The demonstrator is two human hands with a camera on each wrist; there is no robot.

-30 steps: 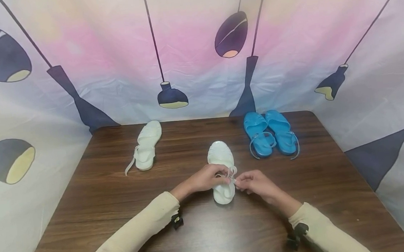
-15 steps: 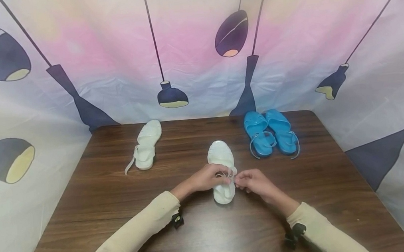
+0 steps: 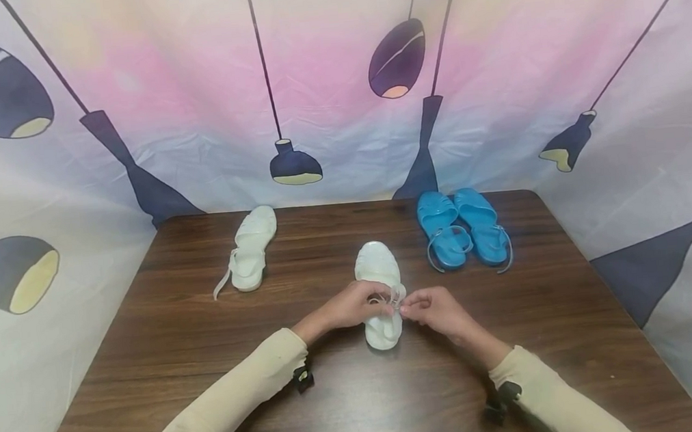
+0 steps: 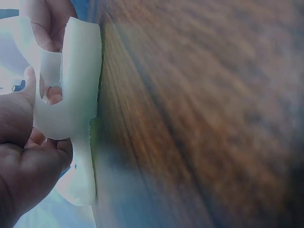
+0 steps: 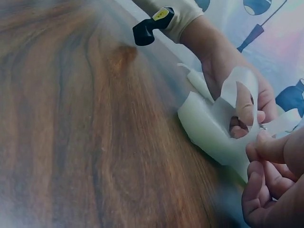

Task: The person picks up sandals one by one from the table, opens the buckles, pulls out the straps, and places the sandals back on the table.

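Note:
A white jelly sandal sits on the wooden table, toe toward the back wall. My left hand reaches across it from the left and holds its ankle strap near the small metal buckle, with the thumb inside the strap loop. From the right, my right hand pinches the strap at the buckle between thumb and fingertips. In the right wrist view a free length of strap sticks out beyond the buckle. The sandal's heel fills the left wrist view's upper left. My fingers partly hide the buckle.
Another white sandal, its strap hanging loose, lies at the back left of the table. Two blue sandals stand side by side at the back right. A printed cloth hangs behind the table and along its sides.
My right hand has shifted slightly left, toward the buckle, and the strap near it has moved a little. My left hand and the sandal have stayed in place.

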